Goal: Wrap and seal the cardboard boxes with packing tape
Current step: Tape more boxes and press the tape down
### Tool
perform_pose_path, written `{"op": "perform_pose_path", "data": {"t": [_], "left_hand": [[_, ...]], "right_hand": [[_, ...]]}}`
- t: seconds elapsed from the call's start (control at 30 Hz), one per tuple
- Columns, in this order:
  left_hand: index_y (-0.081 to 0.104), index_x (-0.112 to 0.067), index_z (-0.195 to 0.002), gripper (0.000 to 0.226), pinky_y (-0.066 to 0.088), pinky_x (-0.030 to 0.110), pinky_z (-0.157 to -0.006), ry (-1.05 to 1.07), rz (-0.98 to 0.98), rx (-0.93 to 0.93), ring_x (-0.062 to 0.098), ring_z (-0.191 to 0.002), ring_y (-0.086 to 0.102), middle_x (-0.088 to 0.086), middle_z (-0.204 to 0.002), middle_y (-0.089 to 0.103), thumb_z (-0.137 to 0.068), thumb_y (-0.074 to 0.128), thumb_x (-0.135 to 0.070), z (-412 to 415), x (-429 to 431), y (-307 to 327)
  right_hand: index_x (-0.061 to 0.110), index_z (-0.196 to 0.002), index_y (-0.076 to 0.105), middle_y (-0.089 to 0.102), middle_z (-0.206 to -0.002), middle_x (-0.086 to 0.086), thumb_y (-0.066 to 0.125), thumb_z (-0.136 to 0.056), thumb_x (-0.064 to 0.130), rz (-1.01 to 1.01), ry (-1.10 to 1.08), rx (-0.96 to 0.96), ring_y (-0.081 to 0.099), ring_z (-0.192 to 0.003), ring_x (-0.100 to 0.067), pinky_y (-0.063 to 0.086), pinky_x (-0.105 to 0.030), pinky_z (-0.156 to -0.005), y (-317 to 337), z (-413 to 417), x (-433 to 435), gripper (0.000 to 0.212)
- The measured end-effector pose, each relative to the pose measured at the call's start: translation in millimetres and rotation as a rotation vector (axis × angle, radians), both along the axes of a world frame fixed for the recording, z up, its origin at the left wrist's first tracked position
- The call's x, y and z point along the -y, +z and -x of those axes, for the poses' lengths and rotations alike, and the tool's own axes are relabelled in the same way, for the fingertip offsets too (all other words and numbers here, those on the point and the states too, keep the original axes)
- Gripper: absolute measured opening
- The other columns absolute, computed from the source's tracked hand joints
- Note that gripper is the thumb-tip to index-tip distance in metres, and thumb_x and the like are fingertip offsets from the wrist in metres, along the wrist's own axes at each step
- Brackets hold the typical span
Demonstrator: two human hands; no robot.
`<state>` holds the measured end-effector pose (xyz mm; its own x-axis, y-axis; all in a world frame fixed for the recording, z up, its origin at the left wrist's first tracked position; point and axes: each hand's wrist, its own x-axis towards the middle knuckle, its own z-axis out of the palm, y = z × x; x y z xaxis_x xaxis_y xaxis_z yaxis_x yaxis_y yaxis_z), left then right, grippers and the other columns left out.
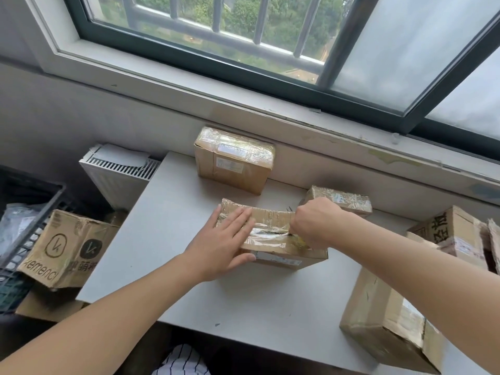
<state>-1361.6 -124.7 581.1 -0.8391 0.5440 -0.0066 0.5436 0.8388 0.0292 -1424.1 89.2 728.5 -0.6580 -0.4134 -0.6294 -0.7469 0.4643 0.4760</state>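
Far left, on the floor: black crate (pixel 27 212), printed carton (pixel 67 250), both beside your white table (pixel 162 253)
Your left hand (pixel 224 242): fingers straight, pressed flat on the left end of the cardboard box (pixel 273 216), which lay at mid-table
Packing tape (pixel 267 236): clear strip across that box's top
Your right hand (pixel 313 220): fingers curled tight round the strip's right end
Large wrapped box (pixel 235 161): stood behind, against the wall
Small wrapped box (pixel 349 200): just beyond your right hand
Plain box (pixel 384 323): at the table's right edge

Daylit barred window (pixel 216 31) above grey table (pixel 243 307), white radiator (pixel 119 174) left
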Motion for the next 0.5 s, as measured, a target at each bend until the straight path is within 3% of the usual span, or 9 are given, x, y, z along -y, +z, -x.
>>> {"op": "perform_pose_path", "data": {"t": [0.1,0.2,0.3,0.43,0.5], "left_hand": [[0.044,-0.032,-0.154,0.071,0.027,0.070,-0.116,-0.006,-0.012,0.049,0.030,-0.154,0.028,0.017,-0.166,0.029,-0.102,0.016,-0.070,2,-3,2],[0.049,-0.032,-0.151,0.072,0.028,0.075,-0.112,0.018,0.018,0.079,0.034,-0.152,0.032,0.019,-0.164,0.033,-0.098,0.023,-0.074,1,-10,6],[0.043,-0.035,-0.154,0.080,0.024,0.076,-0.113,0.042,0.003,0.101,0.037,-0.153,0.028,0.016,-0.166,0.029,-0.092,0.021,-0.081,-4,-21,8],[0.011,-0.024,-0.165,0.090,-0.002,0.068,-0.122,-0.055,0.060,0.068,0.020,-0.159,0.001,-0.004,-0.173,0.002,-0.093,0.010,-0.076,-4,-42,6],[-0.004,-0.022,-0.165,0.088,-0.009,0.060,-0.124,-0.059,0.078,0.108,0.014,-0.158,-0.010,-0.007,-0.171,-0.011,-0.093,0.008,-0.072,-1,-46,7]], "right_hand": [[0.016,-0.083,0.056,0.041,-0.068,0.001,0.051,-0.091,-0.001,-0.035,-0.003,0.005,0.044,-0.058,-0.020,0.030,-0.027,-0.046,0,-1,2,0.019],[0.017,-0.067,0.034,0.038,-0.067,0.000,0.052,-0.091,-0.001,-0.018,0.005,0.017,0.033,-0.053,-0.017,0.031,-0.026,-0.048,1,-2,5,0.034],[0.017,-0.067,0.033,0.038,-0.067,0.000,0.051,-0.092,0.002,0.003,0.011,0.022,0.042,-0.058,-0.022,0.034,-0.027,-0.051,-2,-2,6,0.035],[0.019,-0.089,0.054,0.035,-0.068,0.002,0.048,-0.097,0.008,0.007,0.025,0.013,0.054,-0.081,-0.030,0.038,-0.030,-0.058,0,-5,6,0.015],[0.019,-0.110,0.065,0.038,-0.070,0.003,0.046,-0.099,0.011,0.031,0.025,-0.009,0.057,-0.082,-0.029,0.036,-0.030,-0.057,0,-6,3,0.023]]}}
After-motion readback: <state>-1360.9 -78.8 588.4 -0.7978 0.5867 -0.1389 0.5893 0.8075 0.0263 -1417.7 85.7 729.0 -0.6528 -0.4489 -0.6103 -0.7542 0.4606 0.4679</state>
